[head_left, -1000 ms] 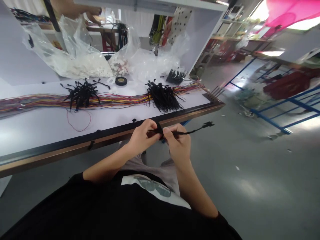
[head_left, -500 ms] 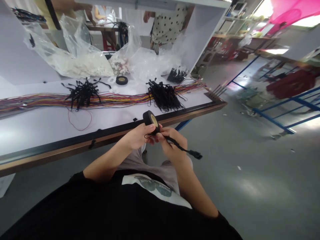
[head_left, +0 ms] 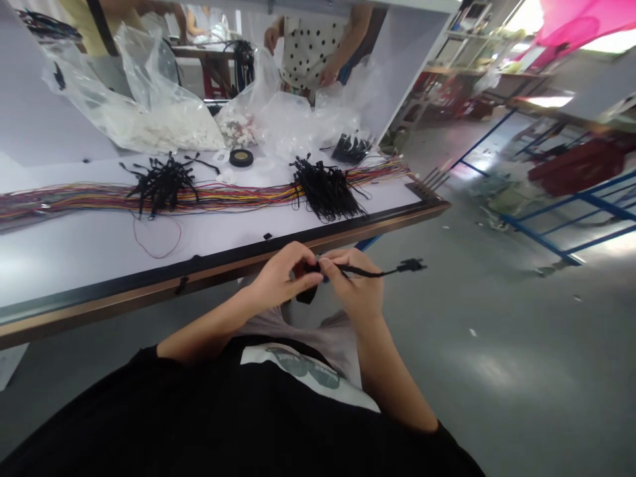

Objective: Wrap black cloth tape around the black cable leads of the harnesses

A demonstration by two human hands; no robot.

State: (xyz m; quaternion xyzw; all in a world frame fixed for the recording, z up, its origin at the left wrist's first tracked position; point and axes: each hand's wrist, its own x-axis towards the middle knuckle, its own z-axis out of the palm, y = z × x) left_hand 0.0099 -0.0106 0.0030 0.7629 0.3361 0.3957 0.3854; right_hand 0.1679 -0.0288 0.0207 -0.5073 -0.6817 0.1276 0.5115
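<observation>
Left hand point(head_left: 278, 277) and right hand point(head_left: 356, 290) pinch 1 black cable point(head_left: 372, 273) just off the table edge point(head_left: 377, 225), above floor point(head_left: 497, 371).

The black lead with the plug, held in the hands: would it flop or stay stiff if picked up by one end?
Probably fairly stiff over a short span: the black lead runs nearly level from the right hand to its plug. Likely light, since fingertips alone pinch it. Similar leads on the table lie tangled, so it may snag.

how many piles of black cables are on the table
2: left pile and right pile, both on the coloured wires; a smaller dark heap behind may be a third.
</observation>
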